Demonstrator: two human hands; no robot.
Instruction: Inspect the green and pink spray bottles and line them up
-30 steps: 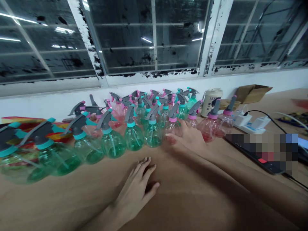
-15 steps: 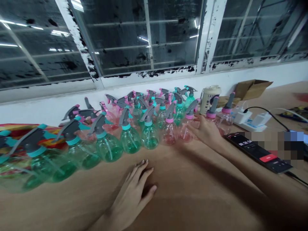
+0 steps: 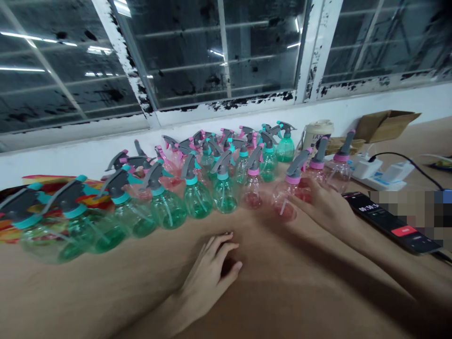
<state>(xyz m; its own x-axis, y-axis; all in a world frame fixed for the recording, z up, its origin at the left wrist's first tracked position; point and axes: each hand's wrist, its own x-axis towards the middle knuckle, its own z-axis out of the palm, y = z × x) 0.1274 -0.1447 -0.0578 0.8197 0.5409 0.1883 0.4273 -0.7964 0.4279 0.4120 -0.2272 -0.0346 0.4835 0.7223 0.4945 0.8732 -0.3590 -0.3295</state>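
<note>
- R hand (image 3: 332,214): at pink spray btl (image 3: 281,198), fingers by its R side; can't tell if gripping.
- Btl: on desk (image 3: 60,299), front row, R of 2nd pink btl (image 3: 252,197).
- L hand (image 3: 207,278): nothing held, fingers loosely spread, thumb apart.
- Green btls (image 3: 168,214): front row, L of both pinks.
- Phone (image 3: 388,221): on desk, R of R hand.
</note>
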